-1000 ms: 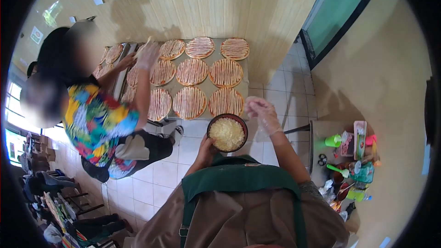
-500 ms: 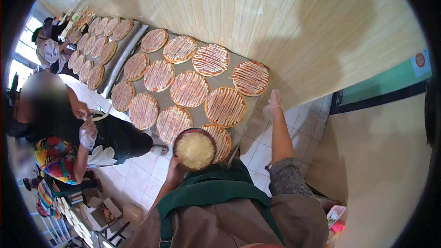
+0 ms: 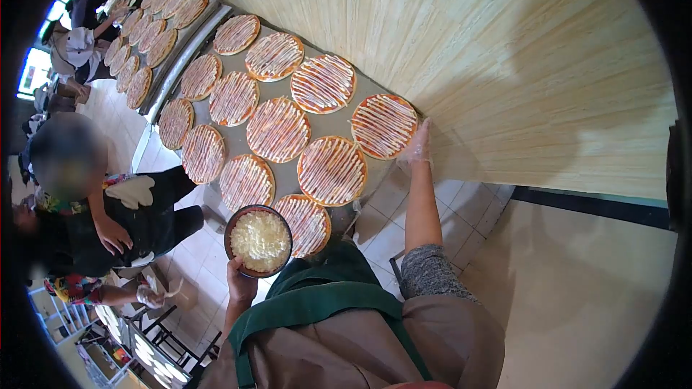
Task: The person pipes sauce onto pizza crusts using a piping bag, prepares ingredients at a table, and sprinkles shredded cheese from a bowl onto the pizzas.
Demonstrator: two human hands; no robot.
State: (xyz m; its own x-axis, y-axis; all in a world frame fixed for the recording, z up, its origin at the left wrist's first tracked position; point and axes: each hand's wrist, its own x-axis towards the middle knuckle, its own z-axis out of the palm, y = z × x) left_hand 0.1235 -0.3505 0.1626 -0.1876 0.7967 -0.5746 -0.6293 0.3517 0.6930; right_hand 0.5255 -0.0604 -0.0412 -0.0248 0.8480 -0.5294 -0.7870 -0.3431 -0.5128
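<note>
A dark round bowl (image 3: 228,232) of pale shredded cheese (image 3: 259,241) is held by its near rim in my left hand (image 3: 242,284), just off the table's near edge. My right hand (image 3: 416,145), in a clear plastic glove, is at the right-hand edge of a sauced pizza (image 3: 384,127); its fingers look stretched out, and I cannot tell whether they touch the crust. Several more pizzas striped with pale and red sauce lie in rows on the table (image 3: 277,89). One of them, the nearest pizza (image 3: 303,225), sits just right of the bowl.
A second table (image 3: 171,65) with more pizzas stands beyond a metal edge at the upper left. A co-worker in a dark apron (image 3: 137,209) stands at the left, and others work farther back. A wood-patterned wall (image 3: 476,57) runs along the far side.
My right hand has moved from beyond the table corner to the corner pizza's edge. The bowl has shifted left in view with my left hand. The nearby co-worker's arms have lowered.
</note>
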